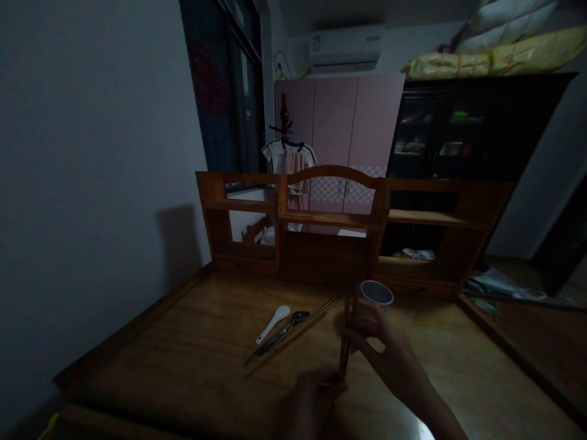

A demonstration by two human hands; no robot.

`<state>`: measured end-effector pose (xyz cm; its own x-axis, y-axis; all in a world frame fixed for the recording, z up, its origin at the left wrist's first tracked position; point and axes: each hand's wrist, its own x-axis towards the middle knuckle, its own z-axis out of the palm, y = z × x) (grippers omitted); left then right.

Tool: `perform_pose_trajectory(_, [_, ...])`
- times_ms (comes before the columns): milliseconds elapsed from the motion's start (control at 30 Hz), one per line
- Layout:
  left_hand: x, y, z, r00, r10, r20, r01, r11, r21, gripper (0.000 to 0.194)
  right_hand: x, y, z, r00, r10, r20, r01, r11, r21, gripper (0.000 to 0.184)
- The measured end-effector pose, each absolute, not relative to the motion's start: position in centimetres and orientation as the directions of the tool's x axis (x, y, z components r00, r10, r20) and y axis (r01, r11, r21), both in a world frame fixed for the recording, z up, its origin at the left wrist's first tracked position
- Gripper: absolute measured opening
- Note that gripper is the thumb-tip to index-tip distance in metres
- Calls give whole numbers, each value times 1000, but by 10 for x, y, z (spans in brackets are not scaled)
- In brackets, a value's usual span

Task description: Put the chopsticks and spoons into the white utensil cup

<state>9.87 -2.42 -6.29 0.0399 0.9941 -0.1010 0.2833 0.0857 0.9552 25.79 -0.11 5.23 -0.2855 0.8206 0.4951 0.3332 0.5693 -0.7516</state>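
Note:
A bundle of wooden chopsticks (pixel 347 336) stands nearly upright between my hands. My left hand (pixel 316 391) is closed around the lower end, and my right hand (pixel 373 333) pinches the upper part. Just behind my right fingers stands a cup (pixel 376 293) with a pale rim, its lower part hidden by the hand. To the left on the tabletop lie a white spoon (pixel 274 324), dark metal cutlery (pixel 284 333) whose exact pieces are hard to make out, and several loose chopsticks (pixel 305 327) placed slantwise.
The wooden table (pixel 183 360) has a shelf unit (pixel 328 220) along its back edge and a raised rim (pixel 513 354) at the right. A white wall (pixel 114 153) borders it on the left. Beyond stand a pink wardrobe (pixel 334 122) and a dark cabinet (pixel 486 122).

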Motion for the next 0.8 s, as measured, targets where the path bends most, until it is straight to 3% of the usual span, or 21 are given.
perform_pose_trajectory(233, [97,-22,-67,39,998,-47,243,36,969,27,261,-1,53,-312,808,501,402,589,-701,12])
perform_pose_trajectory(533, [98,-22,-63,100,995,1,179,-19,984,18,260,-1,55,-347,800,489,388,597,-702,12])
perform_pose_trajectory(800, [95,-32,-45,95,994,-44,267,17,963,22,261,-2,54,-357,803,478,386,593,-707,13])
